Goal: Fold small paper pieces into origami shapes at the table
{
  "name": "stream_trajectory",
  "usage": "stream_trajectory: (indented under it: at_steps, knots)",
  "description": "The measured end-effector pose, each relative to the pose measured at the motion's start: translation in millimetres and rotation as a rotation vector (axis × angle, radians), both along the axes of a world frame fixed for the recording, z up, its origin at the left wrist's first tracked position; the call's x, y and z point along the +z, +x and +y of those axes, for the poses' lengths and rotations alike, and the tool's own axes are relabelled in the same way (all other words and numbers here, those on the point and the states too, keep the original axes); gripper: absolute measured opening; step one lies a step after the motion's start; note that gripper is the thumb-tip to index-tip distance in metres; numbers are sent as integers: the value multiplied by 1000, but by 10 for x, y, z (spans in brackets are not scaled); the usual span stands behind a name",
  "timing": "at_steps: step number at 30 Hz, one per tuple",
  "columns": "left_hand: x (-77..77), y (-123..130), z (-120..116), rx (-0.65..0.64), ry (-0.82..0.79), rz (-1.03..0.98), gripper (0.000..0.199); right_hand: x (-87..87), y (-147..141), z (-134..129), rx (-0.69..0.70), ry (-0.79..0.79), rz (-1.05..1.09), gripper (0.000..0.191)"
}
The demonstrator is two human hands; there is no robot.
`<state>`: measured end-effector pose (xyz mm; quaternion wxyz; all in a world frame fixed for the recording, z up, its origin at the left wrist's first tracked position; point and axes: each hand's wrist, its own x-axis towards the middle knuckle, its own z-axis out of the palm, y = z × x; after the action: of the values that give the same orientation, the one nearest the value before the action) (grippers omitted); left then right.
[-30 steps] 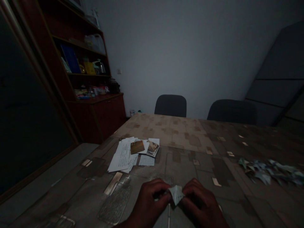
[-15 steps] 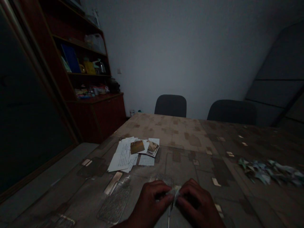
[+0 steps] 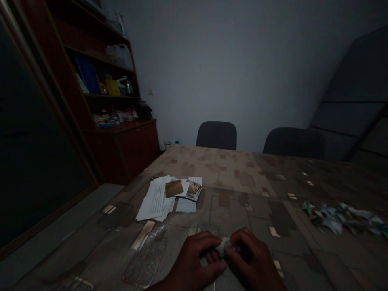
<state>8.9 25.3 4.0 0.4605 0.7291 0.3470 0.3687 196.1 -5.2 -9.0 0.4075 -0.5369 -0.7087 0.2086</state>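
Near the front edge of the table, both hands meet around a small, pale folded paper. My left hand has its index fingertip on the paper's left side, with its thumb lower down and a gap between them. The thumb and fingers of my right hand pinch the paper's right side. Much of the paper is hidden by the fingers. A heap of crumpled, pale greenish paper pieces lies on the table at the right.
Sheets with writing and small pictures lie left of centre on the patterned tablecloth. Two dark chairs stand behind the table. A red-brown cabinet with filled shelves stands at the back left.
The left thumb has moved down from the left index finger, widening the gap between them. The paper now looks smaller and turned between the fingers. The view has shifted slightly.
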Motion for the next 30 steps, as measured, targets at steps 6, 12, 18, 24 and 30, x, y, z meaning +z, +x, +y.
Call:
stream_trajectory:
  at_steps: [6,12,18,24,30]
  knots:
    - [9,0,-9,81,88,131,10,56,-28,-3,11,54,38,15]
    - [-5,-5,-1,86,96,148,5,71,-43,8,106,197,-17,15]
    - [-4,12,5,124,-122,58,4,53,-21,-35,83,113,41,19]
    - [39,14,-11,89,-122,76,11,63,-6,-27,98,70,9,16]
    - [39,-30,-24,34,-3,84,20,75,-7,-43,98,40,-59,20]
